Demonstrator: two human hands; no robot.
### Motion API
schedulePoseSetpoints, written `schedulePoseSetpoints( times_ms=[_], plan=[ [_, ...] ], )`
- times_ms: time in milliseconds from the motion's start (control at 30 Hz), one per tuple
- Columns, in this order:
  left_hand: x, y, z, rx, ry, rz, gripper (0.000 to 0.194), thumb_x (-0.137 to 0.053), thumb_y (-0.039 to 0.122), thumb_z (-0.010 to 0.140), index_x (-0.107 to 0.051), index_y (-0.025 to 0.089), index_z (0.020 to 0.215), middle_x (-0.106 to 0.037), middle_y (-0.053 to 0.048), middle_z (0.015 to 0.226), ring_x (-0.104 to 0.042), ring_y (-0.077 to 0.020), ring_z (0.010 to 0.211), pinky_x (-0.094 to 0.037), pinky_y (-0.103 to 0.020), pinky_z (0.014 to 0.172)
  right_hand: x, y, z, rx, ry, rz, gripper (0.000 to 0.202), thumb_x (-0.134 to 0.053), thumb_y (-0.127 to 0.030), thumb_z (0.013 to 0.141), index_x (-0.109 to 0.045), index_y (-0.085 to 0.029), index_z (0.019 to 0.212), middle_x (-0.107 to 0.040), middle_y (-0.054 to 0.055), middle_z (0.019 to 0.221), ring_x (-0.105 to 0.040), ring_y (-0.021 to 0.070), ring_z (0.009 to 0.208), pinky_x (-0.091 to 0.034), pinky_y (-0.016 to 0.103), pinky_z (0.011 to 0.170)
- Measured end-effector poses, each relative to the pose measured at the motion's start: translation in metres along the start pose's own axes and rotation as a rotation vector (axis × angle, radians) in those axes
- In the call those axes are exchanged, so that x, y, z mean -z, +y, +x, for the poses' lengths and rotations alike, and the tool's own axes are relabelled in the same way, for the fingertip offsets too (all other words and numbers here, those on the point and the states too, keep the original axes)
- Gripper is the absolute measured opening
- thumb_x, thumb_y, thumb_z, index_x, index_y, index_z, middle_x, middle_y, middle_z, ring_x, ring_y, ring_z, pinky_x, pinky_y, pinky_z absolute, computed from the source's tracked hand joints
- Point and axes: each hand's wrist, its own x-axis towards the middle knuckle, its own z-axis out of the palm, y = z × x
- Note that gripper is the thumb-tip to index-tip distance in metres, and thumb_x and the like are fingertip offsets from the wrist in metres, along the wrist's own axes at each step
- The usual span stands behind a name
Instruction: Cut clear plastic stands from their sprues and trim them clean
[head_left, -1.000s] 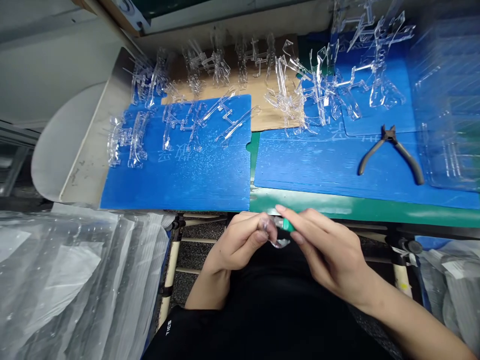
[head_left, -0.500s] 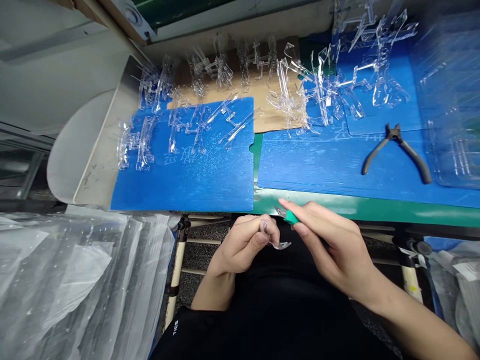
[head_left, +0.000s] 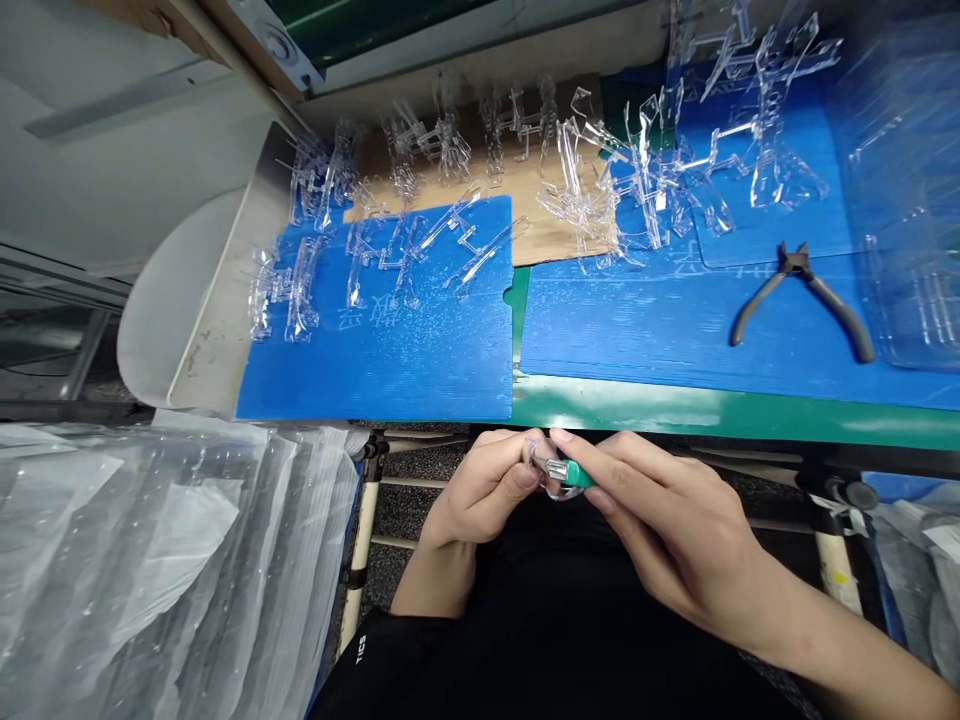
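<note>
Just below the table's front edge, my left hand (head_left: 491, 487) is closed around a small clear plastic part (head_left: 556, 492), which shows between thumb and forefinger. My right hand (head_left: 667, 510) pinches a green-handled knife (head_left: 576, 474) between thumb and fingers. Its metal blade points left and reaches the clear part at my left fingertips; whether it touches cannot be made out. Most of the clear part is hidden by my fingers.
Clear plastic frames (head_left: 581, 205) lie across blue sheets (head_left: 375, 370) and brown cardboard (head_left: 525, 215). Dark-handled cutters (head_left: 796, 265) rest open on the right sheet. Clear trays (head_left: 915, 250) stand far right. Wrapped plastic stacks (head_left: 172, 560) are at lower left.
My right hand has moved the knife down and left, from a short distance away to the clear part at my left fingers. The left hand keeps its grip. The view has shifted slightly.
</note>
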Motion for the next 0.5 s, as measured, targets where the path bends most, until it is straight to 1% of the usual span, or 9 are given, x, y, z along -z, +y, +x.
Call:
schedulePoseSetpoints(
  times_ms=[100,200,333,367,433,500],
  plan=[
    [-0.001,0.002,-0.001,0.008,-0.004,0.028,0.035,-0.051,0.035,0.116,-0.068,0.017,0.092,-0.07,-0.005,0.079,-0.066,-0.0157,0.069,-0.052,-0.026,0.066,-0.001,0.0,-0.002,-0.018,0.013,0.01,0.063,-0.054,-0.005,0.111,-0.046,-0.025,0.17,-0.066,0.004,0.105,-0.063,0.0155,0.081,-0.053,0.03,0.069],
    [-0.002,0.003,-0.003,0.025,-0.009,0.037,0.038,-0.051,0.038,0.117,-0.069,0.017,0.091,-0.069,-0.004,0.076,-0.064,-0.0154,0.066,-0.05,-0.028,0.067,-0.003,0.005,-0.004,-0.049,0.058,0.01,0.062,-0.054,-0.005,0.111,-0.047,-0.025,0.169,-0.067,0.005,0.108,-0.064,0.0159,0.084,-0.055,0.03,0.074],
    [-0.002,0.001,-0.003,0.057,-0.031,-0.033,0.036,-0.051,0.039,0.117,-0.068,0.016,0.094,-0.068,-0.005,0.078,-0.062,-0.0152,0.067,-0.049,-0.028,0.069,-0.002,0.012,0.0,-0.117,0.136,0.043,0.053,-0.054,-0.008,0.112,-0.057,-0.022,0.163,-0.069,0.005,0.103,-0.065,0.016,0.083,-0.058,0.031,0.078],
    [-0.002,0.001,-0.003,0.064,-0.035,-0.044,0.035,-0.051,0.038,0.117,-0.068,0.016,0.095,-0.068,-0.005,0.079,-0.063,-0.0152,0.068,-0.049,-0.028,0.069,-0.002,0.012,0.001,-0.136,0.151,0.06,0.05,-0.055,-0.01,0.112,-0.06,-0.023,0.16,-0.069,0.004,0.101,-0.066,0.0166,0.084,-0.06,0.031,0.08],
    [-0.003,0.002,-0.002,0.079,-0.031,-0.031,0.036,-0.05,0.039,0.118,-0.068,0.016,0.098,-0.07,-0.006,0.084,-0.065,-0.0152,0.073,-0.051,-0.026,0.07,-0.003,0.007,0.002,-0.161,0.158,0.111,0.043,-0.063,-0.019,0.111,-0.066,-0.027,0.154,-0.071,0.003,0.098,-0.07,0.0186,0.083,-0.062,0.033,0.08],
    [-0.005,0.007,-0.003,0.102,-0.018,0.026,0.037,-0.049,0.042,0.119,-0.068,0.016,0.102,-0.071,-0.006,0.087,-0.067,-0.0146,0.075,-0.053,-0.025,0.071,-0.009,0.002,-0.002,-0.161,0.15,0.172,0.038,-0.074,-0.026,0.106,-0.071,-0.033,0.143,-0.074,0.002,0.098,-0.073,0.0208,0.08,-0.064,0.034,0.075]
  ],
)
